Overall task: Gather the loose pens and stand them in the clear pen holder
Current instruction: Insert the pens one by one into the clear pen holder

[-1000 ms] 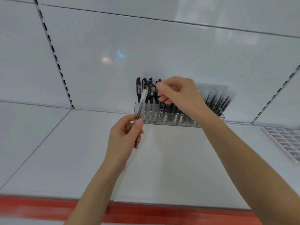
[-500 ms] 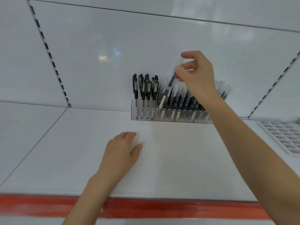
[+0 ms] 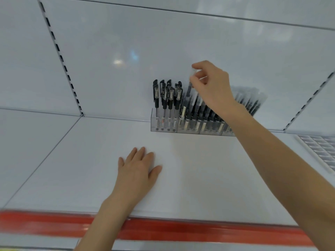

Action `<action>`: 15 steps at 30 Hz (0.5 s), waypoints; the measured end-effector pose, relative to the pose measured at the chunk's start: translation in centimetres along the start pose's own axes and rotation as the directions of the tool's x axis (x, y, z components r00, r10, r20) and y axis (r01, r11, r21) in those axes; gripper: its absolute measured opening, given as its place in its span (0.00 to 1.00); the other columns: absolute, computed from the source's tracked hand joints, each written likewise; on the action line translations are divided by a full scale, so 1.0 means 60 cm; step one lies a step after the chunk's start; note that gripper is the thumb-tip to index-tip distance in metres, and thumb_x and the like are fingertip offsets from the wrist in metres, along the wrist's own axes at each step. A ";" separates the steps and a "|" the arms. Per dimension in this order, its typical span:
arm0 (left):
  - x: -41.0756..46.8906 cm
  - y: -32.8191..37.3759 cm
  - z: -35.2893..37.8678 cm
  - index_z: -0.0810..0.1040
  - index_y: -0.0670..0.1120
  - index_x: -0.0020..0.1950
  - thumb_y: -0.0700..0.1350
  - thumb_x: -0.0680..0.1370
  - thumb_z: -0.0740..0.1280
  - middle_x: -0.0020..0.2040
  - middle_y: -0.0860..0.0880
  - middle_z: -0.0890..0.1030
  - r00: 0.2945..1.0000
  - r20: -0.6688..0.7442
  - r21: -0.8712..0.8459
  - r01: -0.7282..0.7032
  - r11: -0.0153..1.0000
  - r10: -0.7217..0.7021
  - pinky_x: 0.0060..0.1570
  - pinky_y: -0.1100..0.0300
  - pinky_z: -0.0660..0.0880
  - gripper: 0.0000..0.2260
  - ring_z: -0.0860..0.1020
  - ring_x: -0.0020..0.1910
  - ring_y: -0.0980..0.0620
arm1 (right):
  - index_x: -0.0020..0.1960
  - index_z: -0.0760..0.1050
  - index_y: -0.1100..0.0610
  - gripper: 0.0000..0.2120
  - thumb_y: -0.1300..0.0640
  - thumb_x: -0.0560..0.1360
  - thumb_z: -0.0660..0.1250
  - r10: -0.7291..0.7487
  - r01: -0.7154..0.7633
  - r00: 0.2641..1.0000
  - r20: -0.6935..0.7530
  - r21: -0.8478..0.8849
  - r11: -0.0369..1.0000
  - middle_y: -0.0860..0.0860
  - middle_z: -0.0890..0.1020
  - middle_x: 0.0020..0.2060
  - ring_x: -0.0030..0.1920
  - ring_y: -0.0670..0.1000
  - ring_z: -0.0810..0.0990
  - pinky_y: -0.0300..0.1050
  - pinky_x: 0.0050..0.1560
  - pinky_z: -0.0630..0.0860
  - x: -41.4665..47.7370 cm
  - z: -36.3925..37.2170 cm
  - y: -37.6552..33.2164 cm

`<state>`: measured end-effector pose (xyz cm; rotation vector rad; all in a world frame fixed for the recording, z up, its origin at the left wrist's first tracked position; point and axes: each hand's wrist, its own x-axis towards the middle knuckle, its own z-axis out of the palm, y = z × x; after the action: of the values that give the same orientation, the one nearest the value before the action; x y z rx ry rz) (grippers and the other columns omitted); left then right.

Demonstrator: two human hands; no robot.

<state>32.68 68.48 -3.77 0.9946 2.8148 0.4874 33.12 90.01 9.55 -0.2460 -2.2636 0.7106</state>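
Note:
A clear pen holder [image 3: 164, 126] with several compartments stands at the back of the white shelf [image 3: 199, 178], against the rear wall. Several black capped pens [image 3: 167, 96] stand upright in its left compartment; more pens fill the compartments to the right, partly hidden by my right forearm. My right hand [image 3: 213, 84] is above the holder, its fingertips pinched on the top of a clear pen [image 3: 189, 89] whose lower end reaches down among the standing pens. My left hand [image 3: 137, 171] lies flat and palm-down on the shelf in front, holding nothing.
A red strip [image 3: 163, 229] runs along the shelf's front edge. A white ribbed tray [image 3: 320, 151] lies at the far right of the shelf. Slotted uprights [image 3: 61, 58] run up the rear wall on the left and right.
My left hand let go of a pen and dropped flat onto the shelf. My right hand rose from the holder's left side and now pinches a pen above the second compartment.

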 end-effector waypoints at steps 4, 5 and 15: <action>0.002 -0.002 0.003 0.63 0.51 0.71 0.59 0.79 0.51 0.76 0.48 0.58 1.000 -0.005 0.034 -0.005 0.999 0.005 0.70 0.47 0.55 0.23 0.52 0.76 0.48 | 0.62 0.71 0.58 0.14 0.60 0.77 0.59 -0.021 0.021 1.000 -0.001 -0.029 0.999 0.53 0.79 0.46 0.42 0.49 0.78 0.33 0.43 0.73 -0.003 0.004 0.002; 0.003 -0.002 0.003 0.63 0.51 0.71 0.58 0.79 0.52 0.76 0.49 0.58 1.000 -0.006 0.032 -0.002 1.000 0.002 0.70 0.47 0.55 0.22 0.52 0.76 0.48 | 0.62 0.71 0.58 0.14 0.60 0.77 0.59 -0.021 0.021 1.000 0.012 -0.039 0.999 0.53 0.79 0.46 0.42 0.48 0.77 0.33 0.43 0.73 -0.004 0.004 0.003; 0.001 -0.001 0.001 0.66 0.49 0.70 0.63 0.76 0.49 0.75 0.47 0.60 1.000 -0.018 -0.028 -0.005 1.000 0.004 0.70 0.45 0.55 0.28 0.54 0.75 0.46 | 0.56 0.76 0.63 0.12 0.60 0.77 0.58 -0.044 0.064 0.995 0.089 -0.231 0.971 0.57 0.82 0.49 0.49 0.53 0.79 0.47 0.58 0.74 -0.003 0.005 0.006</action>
<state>32.62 68.47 -3.87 0.9966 2.8139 0.5370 33.02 90.13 9.08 -0.2698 -2.4248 0.4325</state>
